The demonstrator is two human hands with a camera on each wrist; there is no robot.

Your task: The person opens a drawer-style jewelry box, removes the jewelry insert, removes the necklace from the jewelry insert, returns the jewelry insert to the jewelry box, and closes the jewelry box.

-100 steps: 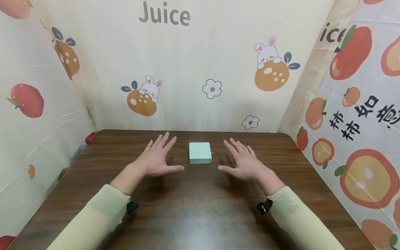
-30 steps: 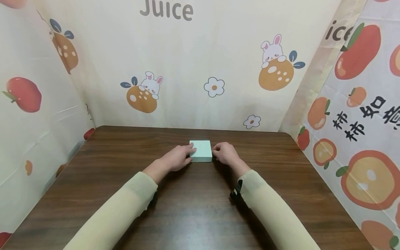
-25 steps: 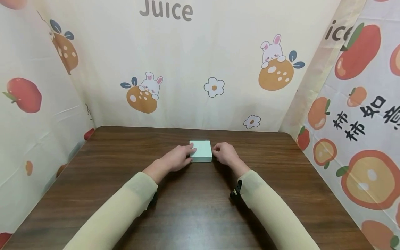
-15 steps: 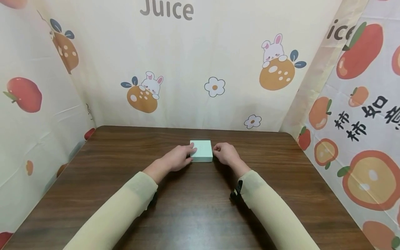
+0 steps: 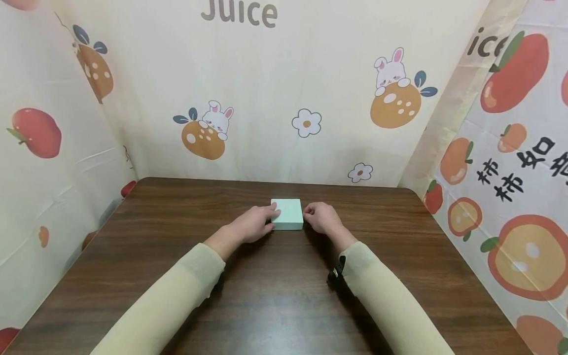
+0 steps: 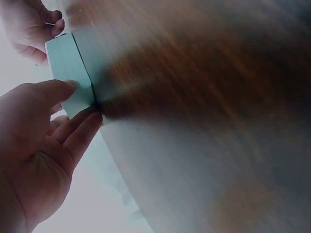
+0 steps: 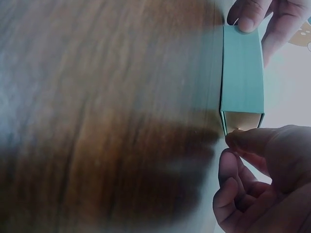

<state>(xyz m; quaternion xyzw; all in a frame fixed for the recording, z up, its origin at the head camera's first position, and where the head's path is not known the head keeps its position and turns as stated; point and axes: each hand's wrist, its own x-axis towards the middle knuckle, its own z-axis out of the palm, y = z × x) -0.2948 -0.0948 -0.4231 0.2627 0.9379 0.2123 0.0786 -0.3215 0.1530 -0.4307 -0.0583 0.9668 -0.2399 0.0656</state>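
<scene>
Head view: my left hand (image 5: 255,223) grips the left end of a flat, mint-green, rectangular box (image 5: 289,217), apparently stiff card, at the centre of the frame. The box lies flat on the dark brown, wood-grained tabletop (image 5: 275,296). My right hand (image 5: 323,218), just right of centre, has its fingers curled at the opposite end. Caution: the tabletop looks glossy, so a light hold on the left could let the box slide or swivel under a rightward pull.

Left wrist view: at the upper left, my left hand is clamped on one end only, with digits at a corner. Caution: squeezing too hard could bow the walls and bind any inner part; squeezing too little could let the box escape.

Right wrist view: the box stands at the upper right, its pale inner end face (image 7: 243,120) visible within the green shell. My right thumb and forefinger pinch at this end; what lies between them is hidden. Caution: a shallow pinch could slip off. A crooked pull could jam or crease the edge; a sudden jerk could free an inner part abruptly and spill any contents.
</scene>
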